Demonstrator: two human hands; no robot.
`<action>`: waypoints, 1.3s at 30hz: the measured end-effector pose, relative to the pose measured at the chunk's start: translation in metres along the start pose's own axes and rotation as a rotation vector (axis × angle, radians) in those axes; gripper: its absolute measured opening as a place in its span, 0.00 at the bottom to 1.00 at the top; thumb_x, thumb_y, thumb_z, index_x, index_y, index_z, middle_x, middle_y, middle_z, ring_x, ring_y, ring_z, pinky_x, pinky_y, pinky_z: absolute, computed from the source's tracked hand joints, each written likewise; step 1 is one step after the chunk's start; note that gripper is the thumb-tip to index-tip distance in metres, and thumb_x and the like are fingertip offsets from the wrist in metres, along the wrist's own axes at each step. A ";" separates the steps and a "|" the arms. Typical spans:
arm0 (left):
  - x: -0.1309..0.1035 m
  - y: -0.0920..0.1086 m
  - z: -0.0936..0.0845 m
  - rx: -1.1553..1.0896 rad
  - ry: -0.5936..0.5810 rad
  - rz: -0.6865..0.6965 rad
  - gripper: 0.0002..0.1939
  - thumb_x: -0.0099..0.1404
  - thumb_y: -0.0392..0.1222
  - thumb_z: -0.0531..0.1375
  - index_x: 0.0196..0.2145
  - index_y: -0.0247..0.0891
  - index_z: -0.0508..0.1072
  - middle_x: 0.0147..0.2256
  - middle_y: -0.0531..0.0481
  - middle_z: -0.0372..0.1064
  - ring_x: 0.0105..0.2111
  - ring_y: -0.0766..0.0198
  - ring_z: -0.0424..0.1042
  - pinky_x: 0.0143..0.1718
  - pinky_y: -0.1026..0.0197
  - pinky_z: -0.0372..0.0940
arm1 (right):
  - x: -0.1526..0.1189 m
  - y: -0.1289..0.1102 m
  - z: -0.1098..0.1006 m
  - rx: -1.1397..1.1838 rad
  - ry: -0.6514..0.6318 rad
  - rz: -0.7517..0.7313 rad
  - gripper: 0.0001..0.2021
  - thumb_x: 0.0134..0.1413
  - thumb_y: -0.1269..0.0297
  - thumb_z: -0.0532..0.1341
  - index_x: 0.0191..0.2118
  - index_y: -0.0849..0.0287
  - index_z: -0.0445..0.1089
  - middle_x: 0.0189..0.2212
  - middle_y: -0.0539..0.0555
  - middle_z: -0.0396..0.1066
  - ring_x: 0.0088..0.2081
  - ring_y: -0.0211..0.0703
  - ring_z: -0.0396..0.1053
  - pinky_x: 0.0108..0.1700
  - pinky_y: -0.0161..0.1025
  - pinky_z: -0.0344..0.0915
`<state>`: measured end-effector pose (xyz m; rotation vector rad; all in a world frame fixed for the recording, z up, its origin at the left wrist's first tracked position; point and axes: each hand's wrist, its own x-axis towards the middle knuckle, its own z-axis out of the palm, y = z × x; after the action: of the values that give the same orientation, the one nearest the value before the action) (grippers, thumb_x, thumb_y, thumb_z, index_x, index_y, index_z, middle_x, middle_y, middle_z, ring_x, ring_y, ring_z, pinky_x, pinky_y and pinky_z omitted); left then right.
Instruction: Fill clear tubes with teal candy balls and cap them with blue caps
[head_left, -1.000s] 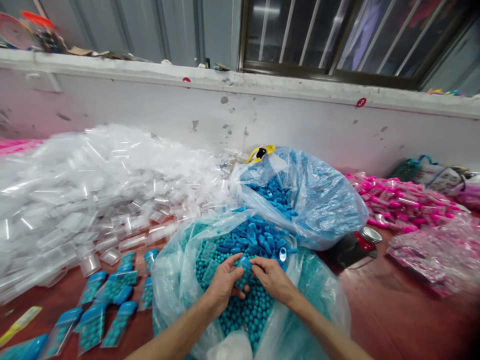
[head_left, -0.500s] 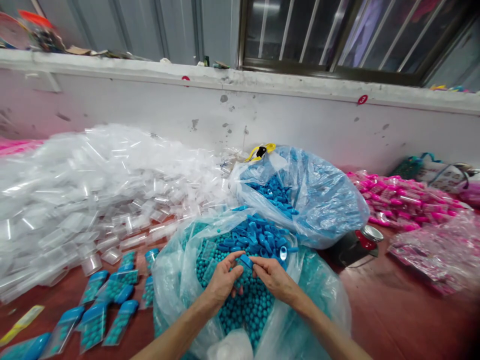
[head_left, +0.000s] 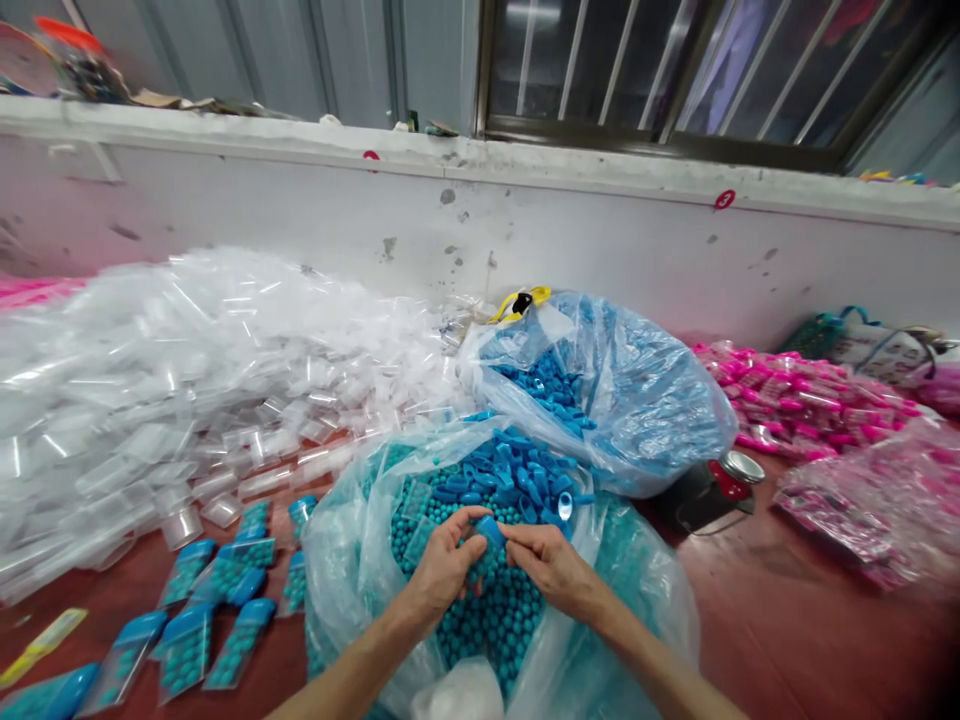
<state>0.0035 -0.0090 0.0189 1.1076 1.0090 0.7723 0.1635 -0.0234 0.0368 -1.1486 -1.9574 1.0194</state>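
Over an open plastic bag (head_left: 352, 560) of teal beads (head_left: 491, 620), my two hands meet at a small container with a blue cap (head_left: 491, 532). My left hand (head_left: 450, 560) is closed round the container, whose lower part is mostly hidden by fingers. On the other side, my right hand (head_left: 553, 568) pinches at the edge of the cap. Just behind the fingers, loose blue caps (head_left: 517, 470) lie heaped on the beads. A clear case (head_left: 416, 535) lies on the beads left of the caps.
Left on the red surface (head_left: 765, 640) lie several bead-filled, blue-capped containers (head_left: 187, 645) and a yellow tool (head_left: 45, 645). A large heap of clear containers (head_left: 150, 400) stands behind them. Farther back are a bag of blue caps (head_left: 645, 390), a dark tin (head_left: 705, 495) and pink pieces (head_left: 810, 400).
The blue cap has turned between my fingers and now shows a broader face. My right hand has shifted slightly downward; my left hand is almost unmoved.
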 end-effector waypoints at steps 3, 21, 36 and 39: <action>-0.001 0.002 0.001 0.041 0.050 0.013 0.24 0.54 0.44 0.54 0.49 0.37 0.59 0.23 0.58 0.60 0.12 0.74 0.59 0.09 0.71 0.49 | -0.004 -0.001 0.005 0.008 0.081 0.042 0.14 0.58 0.65 0.47 0.25 0.60 0.63 0.19 0.45 0.54 0.23 0.33 0.53 0.27 0.31 0.51; -0.002 0.007 -0.006 -0.083 -0.116 -0.025 0.25 0.52 0.47 0.59 0.46 0.34 0.64 0.28 0.52 0.64 0.17 0.73 0.63 0.12 0.72 0.51 | -0.002 0.017 0.019 0.311 0.185 0.228 0.15 0.54 0.58 0.50 0.42 0.59 0.69 0.21 0.46 0.58 0.18 0.32 0.55 0.21 0.31 0.55; -0.008 0.008 -0.003 0.090 -0.027 -0.047 0.23 0.51 0.42 0.58 0.46 0.35 0.65 0.29 0.53 0.67 0.15 0.75 0.58 0.13 0.71 0.52 | -0.009 0.009 0.014 0.221 0.043 0.182 0.14 0.55 0.63 0.49 0.29 0.58 0.70 0.18 0.45 0.53 0.20 0.33 0.50 0.22 0.30 0.52; -0.008 0.009 -0.001 0.127 0.019 0.023 0.18 0.51 0.40 0.56 0.42 0.36 0.68 0.28 0.54 0.66 0.19 0.73 0.57 0.17 0.70 0.55 | -0.010 0.006 0.014 0.119 0.072 0.112 0.14 0.56 0.62 0.48 0.27 0.59 0.69 0.18 0.46 0.53 0.21 0.33 0.50 0.24 0.31 0.52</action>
<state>-0.0010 -0.0131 0.0298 1.2246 1.0746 0.7467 0.1587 -0.0343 0.0239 -1.2221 -1.7690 1.1210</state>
